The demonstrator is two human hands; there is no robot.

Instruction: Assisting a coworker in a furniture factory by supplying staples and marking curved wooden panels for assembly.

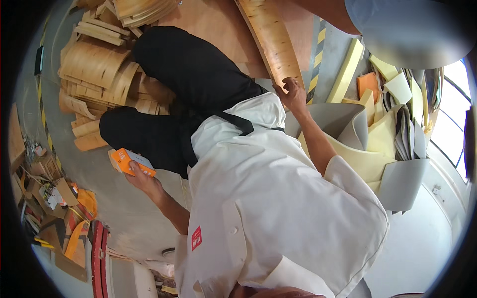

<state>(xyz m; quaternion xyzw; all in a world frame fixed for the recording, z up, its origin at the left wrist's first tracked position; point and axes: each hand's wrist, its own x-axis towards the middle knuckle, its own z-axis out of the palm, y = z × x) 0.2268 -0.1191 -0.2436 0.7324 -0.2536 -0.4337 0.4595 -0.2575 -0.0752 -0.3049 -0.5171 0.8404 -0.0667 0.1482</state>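
A small orange box (131,162) is gripped in the left hand (144,180) above the grey floor (119,218); it looks light and stiff; the right hand's (294,95) fingers are closed on the lower end of a curved wooden panel (271,37), likely rigid, best held by its edges.

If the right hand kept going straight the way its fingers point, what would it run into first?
The right hand is already gripping the lower end of the long curved wooden board, so it would meet that first; depth beyond is unclear.
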